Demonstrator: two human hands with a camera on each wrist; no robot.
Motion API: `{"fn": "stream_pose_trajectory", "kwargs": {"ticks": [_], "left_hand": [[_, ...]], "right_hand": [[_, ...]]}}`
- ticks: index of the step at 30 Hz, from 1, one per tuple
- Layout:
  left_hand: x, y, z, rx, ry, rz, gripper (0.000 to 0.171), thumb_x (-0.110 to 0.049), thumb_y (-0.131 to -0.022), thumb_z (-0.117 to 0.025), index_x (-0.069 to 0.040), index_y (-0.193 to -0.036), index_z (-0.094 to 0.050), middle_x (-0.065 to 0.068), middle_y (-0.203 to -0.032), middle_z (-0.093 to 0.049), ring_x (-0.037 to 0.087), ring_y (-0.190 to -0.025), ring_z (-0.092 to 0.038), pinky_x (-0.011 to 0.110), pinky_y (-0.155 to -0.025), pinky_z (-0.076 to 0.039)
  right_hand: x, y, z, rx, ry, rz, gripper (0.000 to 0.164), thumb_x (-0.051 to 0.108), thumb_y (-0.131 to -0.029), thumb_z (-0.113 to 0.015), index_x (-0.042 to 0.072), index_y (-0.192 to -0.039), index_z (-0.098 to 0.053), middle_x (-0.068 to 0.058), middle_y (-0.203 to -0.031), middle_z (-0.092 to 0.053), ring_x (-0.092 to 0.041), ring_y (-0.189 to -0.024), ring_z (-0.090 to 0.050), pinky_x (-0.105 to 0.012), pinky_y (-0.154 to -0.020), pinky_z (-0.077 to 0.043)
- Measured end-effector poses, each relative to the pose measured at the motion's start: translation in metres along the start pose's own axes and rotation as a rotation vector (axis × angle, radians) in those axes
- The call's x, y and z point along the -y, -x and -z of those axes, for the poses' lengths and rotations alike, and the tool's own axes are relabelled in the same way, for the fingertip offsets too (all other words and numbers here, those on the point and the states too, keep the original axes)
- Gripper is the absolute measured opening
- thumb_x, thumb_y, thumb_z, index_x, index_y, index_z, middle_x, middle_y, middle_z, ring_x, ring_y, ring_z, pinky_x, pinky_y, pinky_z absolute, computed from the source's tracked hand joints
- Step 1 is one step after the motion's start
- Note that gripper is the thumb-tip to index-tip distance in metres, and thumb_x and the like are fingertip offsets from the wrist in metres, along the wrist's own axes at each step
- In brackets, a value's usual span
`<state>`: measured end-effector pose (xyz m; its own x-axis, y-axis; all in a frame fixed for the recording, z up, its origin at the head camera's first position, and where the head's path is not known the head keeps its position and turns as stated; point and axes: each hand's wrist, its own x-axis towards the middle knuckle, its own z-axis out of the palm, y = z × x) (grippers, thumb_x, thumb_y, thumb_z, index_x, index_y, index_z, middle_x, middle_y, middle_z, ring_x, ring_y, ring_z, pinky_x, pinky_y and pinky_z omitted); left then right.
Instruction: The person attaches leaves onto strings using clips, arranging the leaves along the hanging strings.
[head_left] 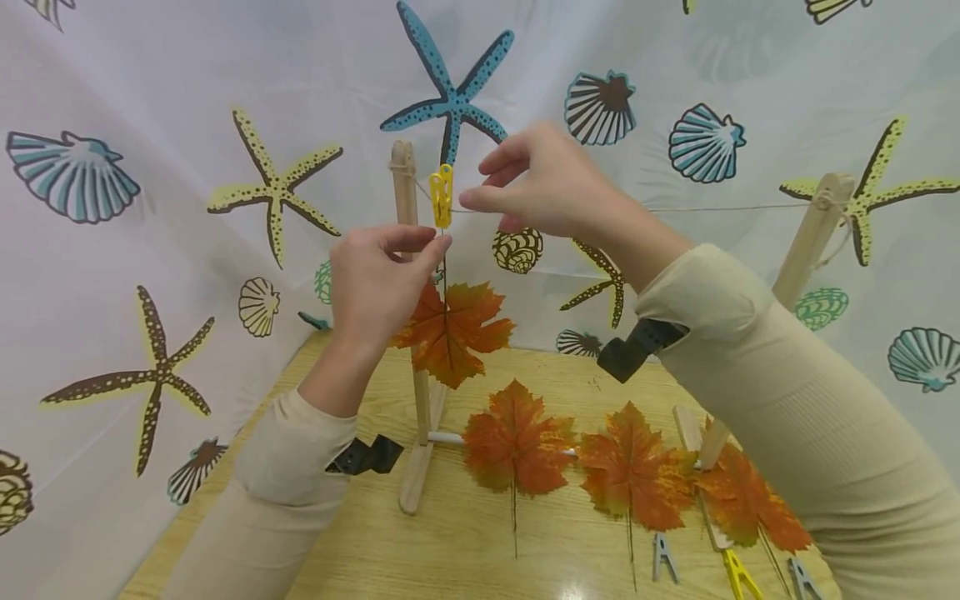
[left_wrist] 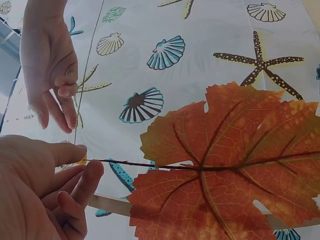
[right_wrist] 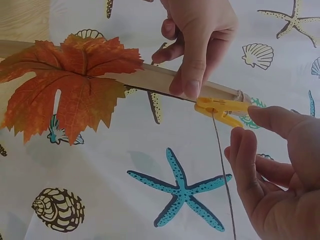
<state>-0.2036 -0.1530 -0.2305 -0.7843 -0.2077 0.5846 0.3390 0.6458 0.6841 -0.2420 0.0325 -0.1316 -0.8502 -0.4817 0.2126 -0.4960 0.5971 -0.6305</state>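
A yellow clothespin (head_left: 441, 198) sits on the thin string (head_left: 712, 207) near the left wooden post. From it hangs an orange-red artificial maple leaf (head_left: 457, 333), its dark stem (left_wrist: 130, 164) running up to the clip. My left hand (head_left: 375, 283) pinches the top of this stem between thumb and forefinger, right below the clothespin. To the right of the clip is my right hand (head_left: 555, 183), fingers loosely bent and parted, holding nothing. In the right wrist view its fingertips are right at the clothespin's handle ends.
The string runs between a left post (head_left: 405, 179) and a right post (head_left: 813, 242). On the wooden table (head_left: 360, 550) lie three more leaves (head_left: 517, 442), two grey clothespins (head_left: 663, 557) and a yellow clothespin (head_left: 738, 575). A cloth (head_left: 315, 75) printed with shells and starfish hangs behind.
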Motion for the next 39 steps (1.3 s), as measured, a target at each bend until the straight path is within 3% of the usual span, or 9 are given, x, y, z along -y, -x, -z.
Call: {"fn": "stream_pose_trajectory", "kwargs": {"ticks": [6,12,18,25,39], "left_hand": [[0.001,0.003,0.002,0.006,0.013,0.01,0.029,-0.033,-0.092,-0.074,-0.008,-0.106,-0.079,0.01,-0.099,-0.078,0.02,-0.084,-0.076,0.026,-0.068,-0.058],[0.006,0.007,0.003,-0.01,0.001,0.01,0.029,-0.035,-0.092,-0.073,-0.009,-0.103,-0.08,0.009,-0.097,-0.078,0.02,-0.082,-0.07,0.024,-0.065,-0.052],[0.013,0.011,0.003,-0.018,0.006,0.037,0.029,-0.036,-0.09,-0.075,-0.009,-0.101,-0.081,0.009,-0.096,-0.078,0.021,-0.082,-0.071,0.018,-0.063,-0.05],[0.018,0.015,0.003,0.017,0.022,0.061,0.029,-0.035,-0.09,-0.075,-0.008,-0.1,-0.081,0.01,-0.094,-0.078,0.021,-0.085,-0.071,0.018,-0.064,-0.05],[0.023,0.024,0.001,0.058,0.041,0.068,0.025,-0.034,-0.088,-0.077,-0.01,-0.094,-0.081,0.007,-0.088,-0.078,0.017,-0.08,-0.068,0.017,-0.062,-0.051]], "right_hand": [[-0.007,0.01,0.002,-0.002,0.004,0.012,0.051,0.037,-0.092,-0.072,0.007,-0.131,-0.062,-0.005,-0.119,-0.069,-0.016,-0.08,-0.073,-0.031,-0.081,-0.058],[-0.016,0.02,0.003,-0.037,-0.022,0.045,0.045,0.035,-0.092,-0.072,0.01,-0.128,-0.064,-0.003,-0.116,-0.069,-0.016,-0.079,-0.073,-0.034,-0.08,-0.058],[-0.031,0.026,0.0,-0.036,-0.098,0.145,0.036,0.025,-0.092,-0.073,0.009,-0.124,-0.066,-0.005,-0.113,-0.069,-0.019,-0.075,-0.072,-0.034,-0.074,-0.058],[-0.037,0.037,-0.006,-0.012,-0.079,0.235,0.032,0.02,-0.092,-0.074,0.007,-0.121,-0.069,-0.007,-0.108,-0.071,-0.019,-0.068,-0.071,-0.033,-0.066,-0.059],[-0.05,0.049,-0.021,0.031,-0.044,0.247,0.032,0.022,-0.092,-0.074,0.009,-0.12,-0.068,-0.006,-0.108,-0.069,-0.014,-0.068,-0.071,-0.031,-0.064,-0.058]]}}
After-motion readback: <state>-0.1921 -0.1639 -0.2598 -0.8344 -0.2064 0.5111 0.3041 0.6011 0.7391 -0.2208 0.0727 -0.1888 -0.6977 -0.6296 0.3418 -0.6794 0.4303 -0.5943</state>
